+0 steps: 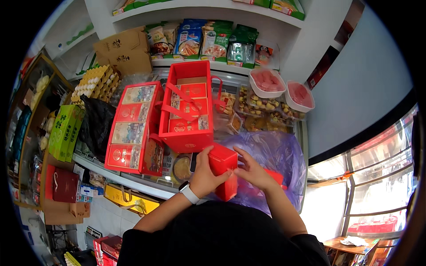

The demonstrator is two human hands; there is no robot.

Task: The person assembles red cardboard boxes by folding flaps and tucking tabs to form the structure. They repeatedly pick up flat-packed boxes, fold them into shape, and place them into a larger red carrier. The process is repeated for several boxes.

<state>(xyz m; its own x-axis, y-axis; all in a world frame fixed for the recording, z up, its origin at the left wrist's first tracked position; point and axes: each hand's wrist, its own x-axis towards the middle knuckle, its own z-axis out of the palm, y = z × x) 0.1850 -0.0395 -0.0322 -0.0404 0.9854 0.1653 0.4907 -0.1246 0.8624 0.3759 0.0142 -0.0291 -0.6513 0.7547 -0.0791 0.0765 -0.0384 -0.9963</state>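
The left hand (pixel 203 175) and the right hand (pixel 253 170) both hold a small red box (pixel 223 164), the fingers of each clamped on it — left thumb across its face, right thumb and fingertip at its right side. The box is tilted, close to the person's body, just over the near edge of the glass-topped desk (pixel 166 170). Beyond it stands an open red carrier (pixel 186 142) with smaller boxes inside — another red carton (pixel 153 156) lies to its left. A purple plastic bag (pixel 289 153) spreads to the right.
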